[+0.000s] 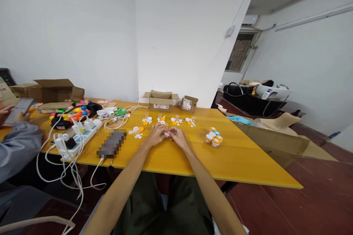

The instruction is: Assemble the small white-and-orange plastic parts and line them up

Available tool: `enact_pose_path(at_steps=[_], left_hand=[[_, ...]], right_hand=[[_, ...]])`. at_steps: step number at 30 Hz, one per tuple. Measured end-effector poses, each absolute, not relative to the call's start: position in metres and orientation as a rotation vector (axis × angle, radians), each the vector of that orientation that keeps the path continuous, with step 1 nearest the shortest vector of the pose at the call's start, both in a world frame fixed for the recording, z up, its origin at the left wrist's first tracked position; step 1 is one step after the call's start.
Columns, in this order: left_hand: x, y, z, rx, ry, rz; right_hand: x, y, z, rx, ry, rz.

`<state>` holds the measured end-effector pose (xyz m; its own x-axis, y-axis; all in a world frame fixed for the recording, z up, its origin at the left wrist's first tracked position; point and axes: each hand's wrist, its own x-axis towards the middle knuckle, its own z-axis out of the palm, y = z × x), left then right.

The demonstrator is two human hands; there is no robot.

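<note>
My left hand (156, 135) and my right hand (176, 136) meet over the yellow table (171, 161), fingers closed around a small white piece (167, 134) between them. Its exact shape is too small to tell. Beyond my hands lies a row of small piles, each with white discs, an orange ring (173, 119) and a clear cup. Left of my left hand rests another pile with white parts (135, 129) and an orange ring (141, 129). To the right of my right hand stands a cluster of small jars (214, 137) with white, orange and blue lids.
Two open cardboard boxes (160, 101) (189, 104) stand against the wall. At left are a phone (111, 144), a power strip (82, 139) with white cables, colourful toys (79, 110), and a person's sleeve (22, 147) and hand holding a phone.
</note>
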<state>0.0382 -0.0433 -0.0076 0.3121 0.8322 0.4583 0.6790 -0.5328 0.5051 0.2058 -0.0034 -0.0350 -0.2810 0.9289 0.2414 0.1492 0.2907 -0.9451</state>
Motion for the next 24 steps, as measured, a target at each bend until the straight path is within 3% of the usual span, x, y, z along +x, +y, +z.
enact_pose_path(at_steps=[24], left_hand=[[0.040,-0.048,-0.006,2.404,1.437,0.947]], right_hand=[[0.203,-0.011,-0.028,-0.984,-1.758,0.866]])
